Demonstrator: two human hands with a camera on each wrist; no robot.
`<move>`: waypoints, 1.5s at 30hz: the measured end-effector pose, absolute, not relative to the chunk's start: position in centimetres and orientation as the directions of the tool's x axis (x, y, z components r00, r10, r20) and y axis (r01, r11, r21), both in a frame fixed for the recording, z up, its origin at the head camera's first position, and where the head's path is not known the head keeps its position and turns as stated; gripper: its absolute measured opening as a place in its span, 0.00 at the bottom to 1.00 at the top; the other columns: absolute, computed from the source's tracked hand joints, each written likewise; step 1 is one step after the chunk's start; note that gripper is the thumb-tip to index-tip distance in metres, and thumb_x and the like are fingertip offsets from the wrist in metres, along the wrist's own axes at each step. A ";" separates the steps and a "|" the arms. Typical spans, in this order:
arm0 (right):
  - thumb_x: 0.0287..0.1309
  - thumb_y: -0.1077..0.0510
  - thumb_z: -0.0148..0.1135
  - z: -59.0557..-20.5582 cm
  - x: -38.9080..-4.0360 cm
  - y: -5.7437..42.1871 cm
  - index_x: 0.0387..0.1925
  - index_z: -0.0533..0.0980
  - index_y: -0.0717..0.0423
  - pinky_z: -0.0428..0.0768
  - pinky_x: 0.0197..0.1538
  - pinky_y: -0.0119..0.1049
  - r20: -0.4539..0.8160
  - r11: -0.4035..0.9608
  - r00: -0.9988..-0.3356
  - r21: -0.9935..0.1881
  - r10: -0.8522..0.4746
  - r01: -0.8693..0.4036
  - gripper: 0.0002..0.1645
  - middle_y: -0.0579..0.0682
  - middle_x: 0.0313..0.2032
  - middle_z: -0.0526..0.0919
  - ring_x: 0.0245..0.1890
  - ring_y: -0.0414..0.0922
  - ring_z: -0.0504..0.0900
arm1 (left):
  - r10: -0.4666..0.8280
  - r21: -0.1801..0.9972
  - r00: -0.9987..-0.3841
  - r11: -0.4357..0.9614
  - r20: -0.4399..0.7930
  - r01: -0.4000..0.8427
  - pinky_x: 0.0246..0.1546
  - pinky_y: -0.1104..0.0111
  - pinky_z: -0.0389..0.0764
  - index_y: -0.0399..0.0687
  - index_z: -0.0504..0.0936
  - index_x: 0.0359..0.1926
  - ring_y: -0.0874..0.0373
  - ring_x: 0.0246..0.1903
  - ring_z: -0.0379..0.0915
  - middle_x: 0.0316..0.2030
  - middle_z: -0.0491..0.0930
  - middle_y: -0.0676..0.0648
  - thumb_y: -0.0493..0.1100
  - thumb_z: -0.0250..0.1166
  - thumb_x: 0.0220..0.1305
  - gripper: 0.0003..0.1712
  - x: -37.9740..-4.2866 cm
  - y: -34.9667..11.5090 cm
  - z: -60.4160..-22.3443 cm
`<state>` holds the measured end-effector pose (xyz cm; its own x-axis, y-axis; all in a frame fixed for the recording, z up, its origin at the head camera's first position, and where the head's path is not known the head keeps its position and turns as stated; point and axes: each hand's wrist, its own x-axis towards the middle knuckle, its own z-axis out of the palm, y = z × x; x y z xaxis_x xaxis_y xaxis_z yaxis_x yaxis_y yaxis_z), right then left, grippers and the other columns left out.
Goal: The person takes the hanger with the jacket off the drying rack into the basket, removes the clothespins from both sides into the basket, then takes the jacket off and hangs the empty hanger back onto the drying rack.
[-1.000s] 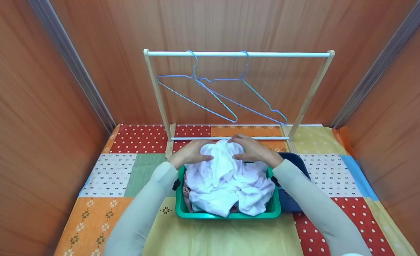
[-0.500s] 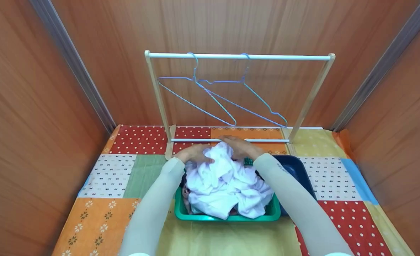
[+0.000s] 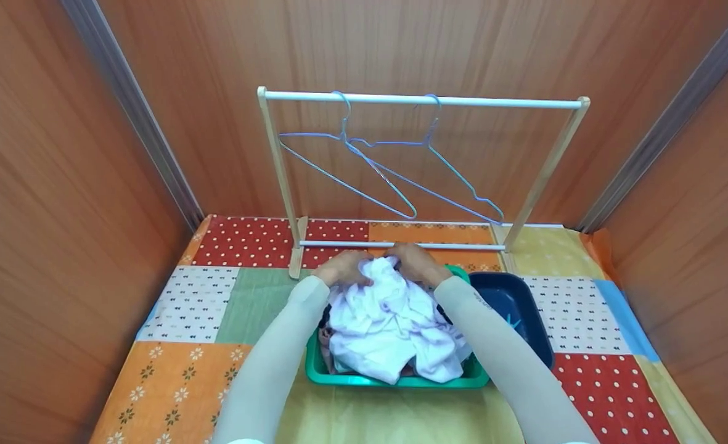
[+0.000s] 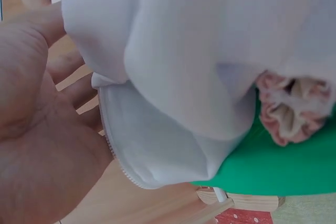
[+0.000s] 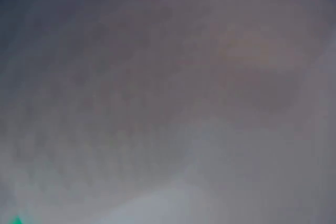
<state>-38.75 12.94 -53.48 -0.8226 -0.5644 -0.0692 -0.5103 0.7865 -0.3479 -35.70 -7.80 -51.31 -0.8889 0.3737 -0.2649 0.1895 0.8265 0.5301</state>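
Observation:
A rumpled white garment (image 3: pixel 385 327) with a zip along one edge lies heaped in the green basket (image 3: pixel 400 382). My left hand (image 3: pixel 345 267) holds its far left side; in the left wrist view the thumb lies in front of the cloth (image 4: pixel 178 77) and the fingers behind it. My right hand (image 3: pixel 414 264) grips the garment's far end from the right, its fingertips hidden by the cloth and the hand itself. A ruffled pink cloth (image 4: pixel 294 108) shows at the basket's edge in the left wrist view. The right wrist view is a dark blur.
Behind the basket stands a clothes rack with a white rail (image 3: pixel 388 98). Two bluish wire hangers, a left one (image 3: pixel 345 182) and a right one (image 3: pixel 456 176), hang from it. To the basket's right sits a dark blue tray (image 3: pixel 536 327) with a small teal item (image 3: pixel 513 322) inside.
Both hands have drawn closer together at the garment's far end, the right one moving left and its fingers curling in. More of the blue tray shows beside the right sleeve.

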 end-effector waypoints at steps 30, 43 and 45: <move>0.71 0.43 0.53 -50.9 -30.8 19.5 0.61 0.72 0.43 0.81 0.55 0.47 -0.100 0.727 -0.730 -0.247 -0.676 -0.640 0.22 0.49 0.55 0.82 0.49 0.48 0.83 | 0.650 0.352 -0.757 0.725 -0.067 0.592 0.69 0.48 0.65 0.67 0.67 0.71 0.53 0.70 0.64 0.69 0.70 0.55 0.59 0.54 0.72 0.28 -27.5 -8.8 -50.5; 0.50 0.22 0.59 -51.5 -26.8 20.6 0.75 0.38 0.18 0.60 0.70 0.65 -0.410 0.829 -0.723 -0.325 -0.557 -0.455 0.58 0.44 0.79 0.43 0.77 0.59 0.52 | 0.587 0.327 -0.745 0.805 -0.319 0.494 0.72 0.38 0.46 0.86 0.37 0.74 0.45 0.78 0.34 0.79 0.34 0.60 0.76 0.65 0.48 0.59 -23.9 -9.0 -50.6; 0.49 0.23 0.60 -51.6 -26.4 20.4 0.75 0.38 0.20 0.61 0.70 0.65 -0.414 0.834 -0.724 -0.292 -0.552 -0.469 0.60 0.46 0.79 0.42 0.76 0.61 0.53 | 0.585 0.308 -0.741 0.809 -0.331 0.501 0.72 0.36 0.46 0.86 0.36 0.74 0.44 0.78 0.32 0.79 0.31 0.60 0.76 0.67 0.46 0.62 -23.5 -8.7 -50.7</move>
